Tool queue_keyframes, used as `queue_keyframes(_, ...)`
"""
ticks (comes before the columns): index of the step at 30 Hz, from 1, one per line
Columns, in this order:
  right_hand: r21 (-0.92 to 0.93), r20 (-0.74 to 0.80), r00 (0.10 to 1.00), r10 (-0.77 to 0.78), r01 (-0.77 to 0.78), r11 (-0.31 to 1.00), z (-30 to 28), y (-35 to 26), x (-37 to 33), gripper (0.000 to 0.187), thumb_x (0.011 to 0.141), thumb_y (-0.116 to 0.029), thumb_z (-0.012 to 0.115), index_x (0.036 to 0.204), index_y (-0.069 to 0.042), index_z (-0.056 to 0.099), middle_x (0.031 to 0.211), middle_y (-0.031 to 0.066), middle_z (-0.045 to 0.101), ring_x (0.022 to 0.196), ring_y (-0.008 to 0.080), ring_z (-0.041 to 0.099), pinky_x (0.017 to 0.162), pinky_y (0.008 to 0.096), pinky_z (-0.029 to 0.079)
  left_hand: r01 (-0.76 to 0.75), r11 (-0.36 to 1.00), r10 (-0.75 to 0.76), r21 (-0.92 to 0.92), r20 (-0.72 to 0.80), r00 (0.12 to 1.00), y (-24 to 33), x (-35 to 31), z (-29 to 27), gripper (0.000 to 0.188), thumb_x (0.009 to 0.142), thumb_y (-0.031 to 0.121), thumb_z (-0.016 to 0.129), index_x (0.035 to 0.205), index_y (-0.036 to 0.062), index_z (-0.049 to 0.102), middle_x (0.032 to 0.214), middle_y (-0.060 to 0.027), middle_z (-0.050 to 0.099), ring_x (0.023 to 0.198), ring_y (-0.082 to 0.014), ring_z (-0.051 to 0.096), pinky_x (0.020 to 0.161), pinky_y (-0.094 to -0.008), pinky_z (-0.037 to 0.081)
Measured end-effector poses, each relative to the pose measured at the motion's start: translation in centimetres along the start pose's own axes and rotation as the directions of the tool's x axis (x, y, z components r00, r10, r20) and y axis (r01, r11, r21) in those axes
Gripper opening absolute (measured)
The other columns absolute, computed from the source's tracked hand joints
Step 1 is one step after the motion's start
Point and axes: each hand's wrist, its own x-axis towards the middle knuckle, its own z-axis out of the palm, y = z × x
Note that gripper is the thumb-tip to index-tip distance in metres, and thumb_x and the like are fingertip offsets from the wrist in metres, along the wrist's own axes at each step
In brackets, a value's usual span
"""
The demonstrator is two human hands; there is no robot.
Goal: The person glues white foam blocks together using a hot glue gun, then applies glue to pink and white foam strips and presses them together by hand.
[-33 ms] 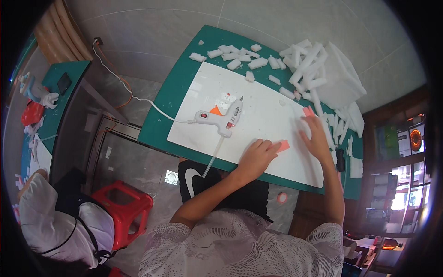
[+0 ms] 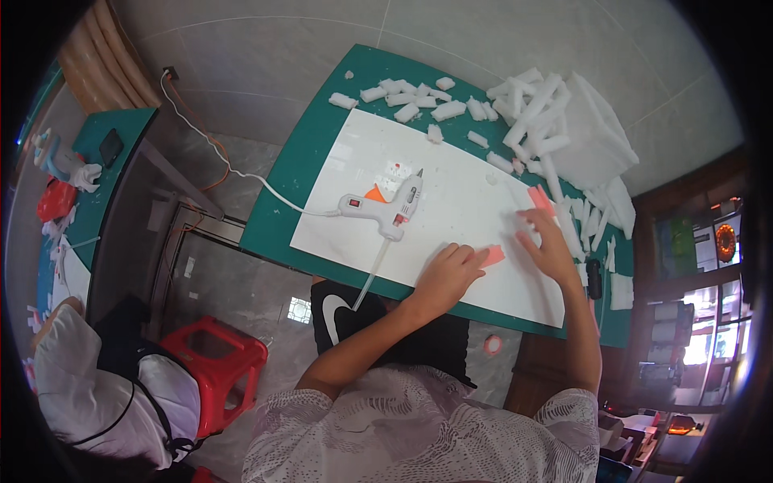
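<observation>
My left hand (image 2: 448, 276) rests on the white board (image 2: 346, 181), its fingers closed on the end of a small pink piece (image 2: 493, 256); I cannot tell if that is foam or paper. Over the right part of the board is my right hand (image 2: 549, 248), fingers apart and holding nothing. Just beyond its fingertips a second pink piece (image 2: 541, 200) lies near the board's right edge. To the left of my hands a white hot glue gun (image 2: 390, 208) with an orange trigger lies on its side. A glue stick (image 2: 372, 274) sticks out of it past the table edge.
Loose white foam pieces (image 2: 453, 109) lie along the far side of the green tabletop (image 2: 282, 181). More foam strips (image 2: 535, 113) and a big foam block (image 2: 592, 121) are piled at the far right. The gun's white cord (image 2: 278, 193) runs left. A red stool (image 2: 233, 370) and a seated person (image 2: 121, 386) are at left.
My right hand has drawn back slightly toward me, away from the far pink piece, which now shows more. The left hand and the glue gun stay where they were.
</observation>
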Motion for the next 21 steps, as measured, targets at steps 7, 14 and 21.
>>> queue_keyframes(7, 0.713, 0.447, 0.894, 0.001, -0.357, 0.604, 0.0, -2.4, -0.2, 0.044, 0.086, -0.010, 0.070, 0.129, -0.005, 0.061, 0.122, 0.0078, 0.062, 0.109, 0.0191, 0.061, 0.089, 0.0303, 0.052, 0.045, 0.996, -0.049, -0.074, -0.044, 0.998, 0.3, 0.4, -0.1, 0.032, 0.090, 0.012, 0.068, 0.121, 0.0025, 0.065, 0.101, -0.0138, 0.060, 0.094, -0.0329, 0.056, 0.084, -0.0411, 0.048)
queue_keyframes(14, 0.682, 0.495, 0.865, -0.082, -0.328, 0.654, 1.9, -2.2, 0.9, 0.041, 0.081, -0.005, 0.077, 0.121, -0.004, 0.068, 0.113, 0.0081, 0.069, 0.097, 0.0165, 0.064, 0.083, 0.0285, 0.053, 0.074, 0.990, -0.087, -0.124, -0.100, 0.991, 0.5, 0.7, -0.4, 0.028, 0.088, 0.006, 0.069, 0.115, 0.0015, 0.067, 0.101, -0.0130, 0.061, 0.095, -0.0318, 0.057, 0.084, -0.0396, 0.048)
queue_keyframes(21, 0.669, 0.339, 0.932, -0.130, -0.141, 0.730, 2.2, -2.7, 1.1, 0.042, 0.078, -0.005, 0.079, 0.119, -0.003, 0.070, 0.105, 0.0105, 0.070, 0.088, 0.0196, 0.065, 0.075, 0.0282, 0.052, 0.100, 0.994, -0.104, -0.037, -0.129, 0.986, 0.8, 0.8, -0.7, 0.031, 0.085, 0.003, 0.072, 0.116, 0.0012, 0.068, 0.110, -0.0130, 0.062, 0.101, -0.0319, 0.057, 0.085, -0.0376, 0.049)
